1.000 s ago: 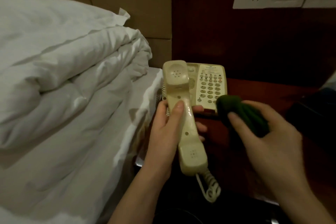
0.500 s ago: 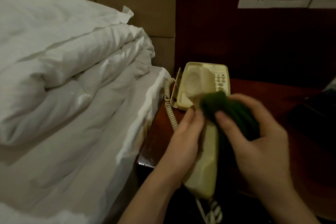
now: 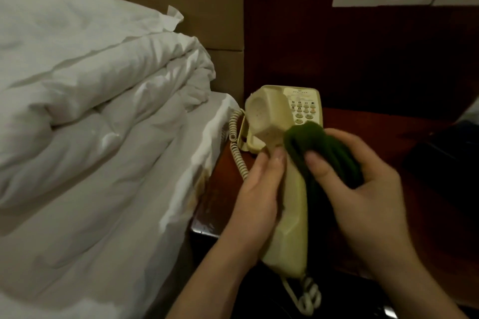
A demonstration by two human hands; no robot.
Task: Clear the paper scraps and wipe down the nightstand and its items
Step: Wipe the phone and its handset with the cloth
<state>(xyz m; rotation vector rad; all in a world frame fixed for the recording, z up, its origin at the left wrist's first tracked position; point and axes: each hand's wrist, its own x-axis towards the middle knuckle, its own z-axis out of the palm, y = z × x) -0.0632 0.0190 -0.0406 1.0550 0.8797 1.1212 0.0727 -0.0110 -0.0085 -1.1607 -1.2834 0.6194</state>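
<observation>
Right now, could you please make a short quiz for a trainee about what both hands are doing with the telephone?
1. True or false: the handset is lifted off the phone base.
2. Which hand presses the green cloth against the handset?
A. the left hand
B. the right hand
C. neither hand
3. Fill in: the coiled cord hangs at the side of the base that faces the ____.

Key
1. True; the left hand holds it above the nightstand.
2. B.
3. bed.
</observation>
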